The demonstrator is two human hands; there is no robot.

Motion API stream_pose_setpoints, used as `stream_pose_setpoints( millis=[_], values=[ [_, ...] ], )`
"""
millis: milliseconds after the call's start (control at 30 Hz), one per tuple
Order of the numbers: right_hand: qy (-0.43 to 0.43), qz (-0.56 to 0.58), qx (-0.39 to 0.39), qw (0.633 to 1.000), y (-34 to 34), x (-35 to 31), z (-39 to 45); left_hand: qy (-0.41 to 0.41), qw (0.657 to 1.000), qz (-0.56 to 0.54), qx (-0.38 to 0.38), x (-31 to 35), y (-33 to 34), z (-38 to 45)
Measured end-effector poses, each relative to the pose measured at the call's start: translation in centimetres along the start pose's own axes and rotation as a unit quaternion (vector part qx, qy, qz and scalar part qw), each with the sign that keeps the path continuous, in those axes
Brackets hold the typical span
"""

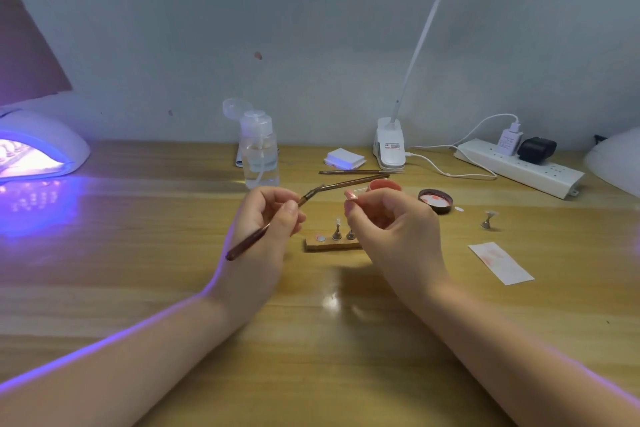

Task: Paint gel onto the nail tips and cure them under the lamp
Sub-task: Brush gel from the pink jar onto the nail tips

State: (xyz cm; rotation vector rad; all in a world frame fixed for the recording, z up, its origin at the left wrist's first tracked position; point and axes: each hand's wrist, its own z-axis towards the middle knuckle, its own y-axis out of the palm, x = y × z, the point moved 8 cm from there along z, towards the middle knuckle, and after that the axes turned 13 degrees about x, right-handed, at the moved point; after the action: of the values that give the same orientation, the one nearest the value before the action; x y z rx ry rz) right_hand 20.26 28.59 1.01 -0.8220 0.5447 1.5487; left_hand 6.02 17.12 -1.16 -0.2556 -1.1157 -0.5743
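The left hand [266,218] pinches a brush [273,222], its long axis slanting up-right so the bristles point at the nail tip [350,195] pinched in the right hand [391,218]; a small gap separates them. Below sits a stand [332,243] with 2 pegs. Behind, the gel pot [383,185]. The lit lamp [38,149] stands far left on the wooden surface [138,253].

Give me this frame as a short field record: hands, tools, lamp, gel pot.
left hand: grips brush, bristle end toward the nail tip
right hand: fingers pinch nail tip
curing lamp: far left, lit violet
gel pot: open, behind right hand; lid beside it
holder block: between hands, two stands on it
loose stand: right, alone on table
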Motion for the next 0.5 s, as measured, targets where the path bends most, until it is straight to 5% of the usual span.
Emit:
stream_pose_setpoints(
  millis=[200,500],
  values=[
    [-0.021,-0.145,-0.078,0.986,1.7,0.1,-1.2,-0.087,0.995,-0.031,-0.034,-2.2,0.8,0.4],
    [-0.05,-0.273,-0.127,0.952,3.3,1.0,-2.1,-0.099,0.994,-0.052,-0.017,-2.3,0.6,0.0]
  ],
)
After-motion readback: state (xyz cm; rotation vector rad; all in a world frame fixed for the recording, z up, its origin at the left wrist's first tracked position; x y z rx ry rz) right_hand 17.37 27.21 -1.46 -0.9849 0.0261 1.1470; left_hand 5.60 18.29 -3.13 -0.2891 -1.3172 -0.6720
